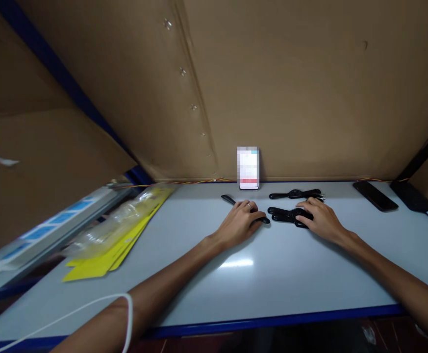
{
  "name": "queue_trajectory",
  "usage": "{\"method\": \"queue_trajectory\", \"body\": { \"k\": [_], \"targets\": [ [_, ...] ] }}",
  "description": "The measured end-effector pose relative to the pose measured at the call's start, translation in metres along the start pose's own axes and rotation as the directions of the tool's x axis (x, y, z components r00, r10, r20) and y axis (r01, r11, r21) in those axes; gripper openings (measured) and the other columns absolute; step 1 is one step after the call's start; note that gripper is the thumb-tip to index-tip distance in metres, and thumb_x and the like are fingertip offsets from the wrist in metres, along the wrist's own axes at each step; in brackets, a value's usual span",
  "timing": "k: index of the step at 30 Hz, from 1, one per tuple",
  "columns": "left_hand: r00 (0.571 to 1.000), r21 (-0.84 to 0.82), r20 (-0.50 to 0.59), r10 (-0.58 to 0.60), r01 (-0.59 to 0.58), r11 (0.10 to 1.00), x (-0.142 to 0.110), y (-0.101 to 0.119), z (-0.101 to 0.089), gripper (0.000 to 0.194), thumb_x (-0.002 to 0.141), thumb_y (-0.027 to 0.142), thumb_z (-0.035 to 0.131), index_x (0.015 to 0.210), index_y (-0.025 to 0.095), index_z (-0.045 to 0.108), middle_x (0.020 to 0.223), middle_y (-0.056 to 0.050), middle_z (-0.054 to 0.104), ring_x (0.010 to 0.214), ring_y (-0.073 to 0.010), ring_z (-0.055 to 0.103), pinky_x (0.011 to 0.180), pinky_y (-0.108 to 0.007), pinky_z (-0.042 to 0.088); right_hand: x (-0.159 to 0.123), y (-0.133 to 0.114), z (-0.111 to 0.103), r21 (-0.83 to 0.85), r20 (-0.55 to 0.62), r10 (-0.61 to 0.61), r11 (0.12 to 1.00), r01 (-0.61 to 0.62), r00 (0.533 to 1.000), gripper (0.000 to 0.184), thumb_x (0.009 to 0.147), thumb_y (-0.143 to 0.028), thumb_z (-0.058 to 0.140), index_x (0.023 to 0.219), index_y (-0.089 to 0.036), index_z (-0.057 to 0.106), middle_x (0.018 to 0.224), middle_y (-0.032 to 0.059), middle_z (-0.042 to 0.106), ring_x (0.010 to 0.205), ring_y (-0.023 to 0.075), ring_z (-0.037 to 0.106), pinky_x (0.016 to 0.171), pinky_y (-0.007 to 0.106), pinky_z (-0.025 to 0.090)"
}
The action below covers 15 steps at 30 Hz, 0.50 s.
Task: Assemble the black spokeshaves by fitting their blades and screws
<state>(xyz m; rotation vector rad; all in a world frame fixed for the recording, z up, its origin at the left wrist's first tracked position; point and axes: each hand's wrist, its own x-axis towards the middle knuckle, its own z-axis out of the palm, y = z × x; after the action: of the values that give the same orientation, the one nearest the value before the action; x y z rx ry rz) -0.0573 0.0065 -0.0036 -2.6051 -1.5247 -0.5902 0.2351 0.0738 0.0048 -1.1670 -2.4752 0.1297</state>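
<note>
My left hand (pixel 241 219), with a ring on one finger, is closed over a slim black object on the table. One end of this black object (pixel 228 199) shows beyond the knuckles, and its rounded other end sticks out by the thumb. My right hand (pixel 321 218) grips a pair of black-handled tools (pixel 285 215) lying side by side, its thumb resting on them. Their right ends are hidden under the hand. Just behind lies another black-handled tool (pixel 294 194) with a round middle part; metal tips show near my right fingers.
A lit phone (pixel 248 167) leans against the cardboard wall (pixel 309 98). At the right lie a dark phone (pixel 375 196) and a black box (pixel 414 197) with a white cable. Yellow sheets (pixel 92 269), clear plastic bags (pixel 114 225) and a power strip (pixel 52 225) are at left. A white cable (pixel 88 300) crosses my left forearm.
</note>
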Motion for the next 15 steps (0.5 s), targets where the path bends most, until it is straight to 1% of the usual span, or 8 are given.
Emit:
{"method": "queue_trajectory", "body": {
  "k": [2, 5, 7, 9, 10, 12, 13, 15],
  "targets": [
    [0.999, 0.002, -0.022, -0.038, 0.038, 0.999, 0.0, -0.006, 0.004, 0.026, 0.099, 0.021, 0.055, 0.116, 0.028, 0.074, 0.101, -0.006, 0.064, 0.097, -0.0239, 0.057, 0.09, -0.043, 0.046, -0.004, -0.003, 0.001, 0.022, 0.002, -0.058, 0.998, 0.058, 0.998, 0.026, 0.096, -0.03, 0.059, 0.119, -0.024, 0.071, 0.105, 0.0077, 0.064, 0.096, 0.0247, 0.062, 0.078, 0.037, 0.045],
    [0.993, 0.013, -0.055, -0.104, 0.105, 0.994, -0.001, -0.016, 0.009, 0.031, 0.096, 0.015, 0.054, 0.12, 0.024, 0.073, 0.104, -0.009, 0.064, 0.101, -0.0262, 0.058, 0.091, -0.045, 0.046, -0.007, -0.007, 0.003, 0.054, 0.011, -0.133, 0.99, 0.133, 0.991, 0.027, 0.098, -0.029, 0.055, 0.119, -0.026, 0.072, 0.103, 0.0074, 0.063, 0.092, 0.0229, 0.061, 0.075, 0.035, 0.045],
    [0.986, 0.021, -0.086, -0.14, 0.142, 0.99, -0.002, -0.019, 0.01, 0.037, 0.094, 0.013, 0.055, 0.128, 0.022, 0.068, 0.112, -0.011, 0.063, 0.108, -0.029, 0.057, 0.094, -0.049, 0.046, -0.007, -0.011, 0.003, 0.069, 0.024, -0.158, 0.985, 0.156, 0.987, 0.026, 0.099, -0.029, 0.054, 0.119, -0.026, 0.071, 0.103, 0.0073, 0.062, 0.092, 0.0223, 0.06, 0.073, 0.034, 0.044],
    [0.983, 0.022, -0.112, -0.145, 0.148, 0.989, -0.003, -0.017, 0.009, 0.044, 0.094, 0.014, 0.054, 0.137, 0.021, 0.06, 0.124, -0.013, 0.06, 0.116, -0.0307, 0.054, 0.098, -0.052, 0.045, -0.008, -0.015, 0.004, 0.08, 0.044, -0.155, 0.985, 0.151, 0.987, 0.023, 0.099, -0.028, 0.055, 0.116, -0.025, 0.07, 0.103, 0.0069, 0.061, 0.092, 0.0223, 0.06, 0.073, 0.033, 0.043],
    [0.984, 0.015, -0.119, -0.131, 0.134, 0.991, -0.003, -0.013, 0.007, 0.044, 0.096, 0.015, 0.054, 0.139, 0.021, 0.058, 0.128, -0.013, 0.058, 0.119, -0.0304, 0.052, 0.101, -0.052, 0.044, -0.008, -0.018, 0.003, 0.086, 0.054, -0.146, 0.986, 0.142, 0.988, 0.021, 0.099, -0.027, 0.056, 0.114, -0.024, 0.069, 0.102, 0.0066, 0.061, 0.092, 0.0223, 0.06, 0.074, 0.034, 0.043],
    [0.988, 0.0, -0.126, -0.091, 0.092, 0.996, -0.004, -0.002, 0.004, 0.036, 0.101, 0.022, 0.051, 0.136, 0.023, 0.059, 0.127, -0.011, 0.059, 0.12, -0.0289, 0.052, 0.102, -0.051, 0.043, -0.008, -0.023, 0.002, 0.098, 0.072, -0.121, 0.989, 0.114, 0.99, 0.016, 0.097, -0.025, 0.058, 0.11, -0.023, 0.068, 0.101, 0.0062, 0.062, 0.093, 0.0227, 0.06, 0.075, 0.034, 0.043],
    [0.991, -0.03, -0.126, -0.043, 0.039, 0.999, -0.004, 0.004, 0.003, 0.033, 0.102, 0.025, 0.051, 0.133, 0.022, 0.062, 0.122, -0.01, 0.061, 0.116, -0.0283, 0.053, 0.099, -0.05, 0.045, -0.008, -0.025, 0.002, 0.106, 0.076, -0.103, 0.99, 0.095, 0.992, 0.014, 0.096, -0.024, 0.059, 0.108, -0.023, 0.067, 0.101, 0.0062, 0.062, 0.094, 0.0231, 0.06, 0.076, 0.034, 0.043],
    [0.994, -0.081, -0.097, 0.051, -0.059, 0.995, -0.006, 0.017, 0.002, 0.031, 0.102, 0.03, 0.055, 0.131, 0.022, 0.063, 0.12, -0.01, 0.062, 0.111, -0.0275, 0.055, 0.095, -0.048, 0.047, -0.008, -0.028, 0.001, 0.13, 0.079, -0.067, 0.99, 0.056, 0.995, 0.009, 0.094, -0.022, 0.061, 0.103, -0.022, 0.064, 0.102, 0.0066, 0.064, 0.097, 0.024, 0.061, 0.078, 0.035, 0.043]
  ]
}}
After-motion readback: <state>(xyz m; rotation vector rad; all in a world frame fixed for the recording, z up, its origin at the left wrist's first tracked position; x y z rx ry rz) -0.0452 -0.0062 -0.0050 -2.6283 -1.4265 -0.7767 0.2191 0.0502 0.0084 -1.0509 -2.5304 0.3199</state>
